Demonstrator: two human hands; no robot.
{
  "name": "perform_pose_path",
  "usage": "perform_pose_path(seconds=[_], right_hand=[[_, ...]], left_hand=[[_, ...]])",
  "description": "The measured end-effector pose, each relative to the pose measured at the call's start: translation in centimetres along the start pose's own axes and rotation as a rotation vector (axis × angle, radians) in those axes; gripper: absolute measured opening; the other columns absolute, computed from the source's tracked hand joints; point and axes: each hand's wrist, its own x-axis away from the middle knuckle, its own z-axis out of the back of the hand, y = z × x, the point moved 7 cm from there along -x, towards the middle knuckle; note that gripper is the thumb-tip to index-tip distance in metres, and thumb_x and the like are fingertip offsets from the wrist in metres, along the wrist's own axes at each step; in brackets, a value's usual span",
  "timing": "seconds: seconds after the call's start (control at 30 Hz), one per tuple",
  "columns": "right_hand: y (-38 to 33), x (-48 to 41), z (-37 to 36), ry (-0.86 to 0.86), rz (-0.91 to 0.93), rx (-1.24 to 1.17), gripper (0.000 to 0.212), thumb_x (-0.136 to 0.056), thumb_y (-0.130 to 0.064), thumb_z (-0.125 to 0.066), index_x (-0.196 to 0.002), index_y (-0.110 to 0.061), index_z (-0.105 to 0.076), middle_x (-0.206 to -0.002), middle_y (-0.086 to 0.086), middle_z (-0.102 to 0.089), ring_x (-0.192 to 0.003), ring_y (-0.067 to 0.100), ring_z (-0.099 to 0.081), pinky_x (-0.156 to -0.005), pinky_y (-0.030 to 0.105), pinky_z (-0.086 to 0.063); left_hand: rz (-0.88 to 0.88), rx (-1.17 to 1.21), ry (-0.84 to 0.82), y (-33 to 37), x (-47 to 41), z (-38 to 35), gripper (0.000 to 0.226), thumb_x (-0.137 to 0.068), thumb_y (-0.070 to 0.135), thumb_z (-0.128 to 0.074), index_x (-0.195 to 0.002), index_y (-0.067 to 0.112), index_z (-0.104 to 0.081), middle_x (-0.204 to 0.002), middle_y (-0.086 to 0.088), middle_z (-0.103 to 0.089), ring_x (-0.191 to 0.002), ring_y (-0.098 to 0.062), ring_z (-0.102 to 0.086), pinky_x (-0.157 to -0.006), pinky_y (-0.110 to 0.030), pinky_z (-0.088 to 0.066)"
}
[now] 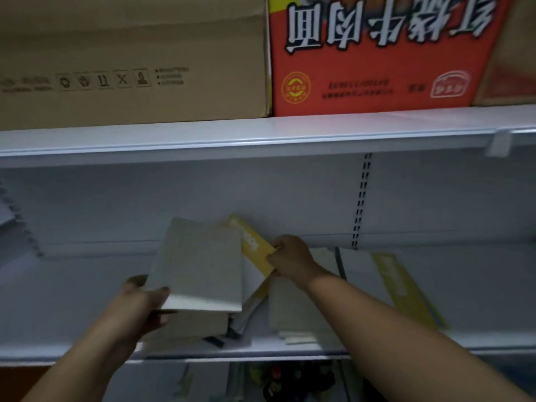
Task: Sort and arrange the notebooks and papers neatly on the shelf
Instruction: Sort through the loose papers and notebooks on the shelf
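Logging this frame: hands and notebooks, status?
Left hand grips grey notebook over the stack. Right hand pinches yellow-edged booklet. No obstruction seen.

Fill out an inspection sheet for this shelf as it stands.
Surface: white shelf, slotted upright at the back.
Job's things: grey notebook lifted over a loose pile; yellow-banded booklet tilted behind it; second grey notebook and second yellow-banded booklet lie to the right.
Clutter: pale strip at the front edge.
Grippers: left hand grips the grey notebook's corner; right hand pinches the yellow-banded booklet.
Cables: nothing seen.
Surroundings: brown carton and red carton on the upper shelf.
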Motion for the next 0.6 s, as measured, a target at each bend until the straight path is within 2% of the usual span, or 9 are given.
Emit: perform_pose_path(seconds=[0.07,0.1,0.2,0.27,0.37,0.43,0.5,0.53,0.6], right_hand=[[3.1,1.7,4.8,0.129,-0.116,-0.176,0.01,-0.067,-0.007,-0.058,-0.062,-0.016,-0.059,-0.074,0.006,-0.067,-0.075,0.027,-0.067,-0.066,0.045,-0.06],[5.1,2.6,7.2,0.196,-0.191,-0.243,0.013,-0.071,-0.004,-0.059,-0.067,-0.016,-0.057,-0.08,0.009,-0.066,-0.076,0.029,-0.066,-0.066,0.044,-0.06],[10.6,6.0,13.6,0.335,-0.35,-0.316,0.016,-0.08,-0.001,-0.061,-0.095,-0.006,-0.058,-0.098,0.017,-0.061,-0.079,0.03,-0.06,-0.052,0.028,-0.055],[13.7,8.2,16.8,0.365,-0.406,-0.104,0.028,-0.08,-0.008,-0.064,-0.108,-0.005,-0.06,-0.1,0.016,-0.061,-0.084,0.029,-0.06,-0.052,0.02,-0.052],[16.8,10.5,18.4,0.257,-0.47,0.396,0.034,-0.077,-0.026,-0.066,-0.106,-0.008,-0.066,-0.112,0.014,-0.066,-0.102,0.029,-0.061,-0.081,0.028,-0.049],[17.5,11.2,18.1,0.196,-0.486,0.555,0.043,-0.075,-0.035,-0.066,-0.111,-0.012,-0.064,-0.117,0.014,-0.063,-0.105,0.03,-0.06,-0.086,0.03,-0.048],[16.5,11.1,18.1,0.232,-0.447,0.627,0.054,-0.074,-0.034,-0.067,-0.123,-0.016,-0.057,-0.12,0.017,-0.055,-0.105,0.033,-0.058,-0.083,0.029,-0.048],[15.5,10.9,17.9,0.24,-0.411,0.642,0.057,-0.075,-0.03,-0.066,-0.128,-0.016,-0.053,-0.122,0.017,-0.051,-0.106,0.033,-0.057,-0.08,0.026,-0.045],[12.8,10.0,16.3,0.213,-0.326,0.596,0.052,-0.08,-0.027,-0.063,-0.13,-0.016,-0.05,-0.126,0.014,-0.047,-0.109,0.03,-0.054,-0.077,0.022,-0.038]], left_hand=[[-0.037,0.03,-0.062,0.6,-0.4,-4.4,0.025,-0.09,-0.001,-0.05,-0.114,0.006,-0.049,-0.085,-0.012,-0.056,-0.067,-0.024,-0.051,-0.054,-0.027,-0.041],[-0.04,0.048,-0.098,0.8,-0.4,-6.8,0.026,-0.089,-0.001,-0.05,-0.115,0.004,-0.05,-0.086,-0.013,-0.056,-0.067,-0.023,-0.05,-0.053,-0.028,-0.041],[-0.01,0.094,-0.235,0.1,-0.1,-13.2,0.024,-0.09,-0.002,-0.05,-0.114,-0.002,-0.053,-0.085,-0.014,-0.059,-0.068,-0.024,-0.054,-0.044,-0.023,-0.048],[0.021,0.078,-0.329,-1.0,0.6,-16.6,0.023,-0.089,-0.003,-0.05,-0.111,-0.006,-0.055,-0.078,-0.014,-0.061,-0.063,-0.025,-0.055,-0.042,-0.023,-0.047],[-0.022,-0.239,-0.346,-2.4,1.1,-18.5,0.029,-0.089,0.016,-0.055,-0.113,-0.002,-0.057,-0.065,-0.011,-0.06,-0.044,-0.02,-0.046,-0.042,-0.019,-0.033],[-0.115,-0.571,-0.337,-1.9,0.7,-17.7,0.041,-0.09,0.036,-0.052,-0.115,0.004,-0.056,-0.091,-0.016,-0.067,-0.061,-0.023,-0.059,-0.05,-0.019,-0.037],[-0.244,-0.885,-0.292,-0.5,-0.3,-15.7,0.043,-0.09,0.048,-0.045,-0.105,0.01,-0.061,-0.106,-0.012,-0.064,-0.1,-0.028,-0.062,-0.069,-0.023,-0.038],[-0.266,-0.955,-0.249,0.2,-0.9,-14.1,0.043,-0.089,0.05,-0.045,-0.1,0.013,-0.062,-0.106,-0.009,-0.064,-0.108,-0.027,-0.059,-0.075,-0.024,-0.039],[-0.25,-1.04,-0.125,0.7,-2.5,-9.7,0.053,-0.084,0.055,-0.05,-0.117,0.013,-0.058,-0.125,-0.008,-0.058,-0.118,-0.026,-0.053,-0.09,-0.028,-0.043]])
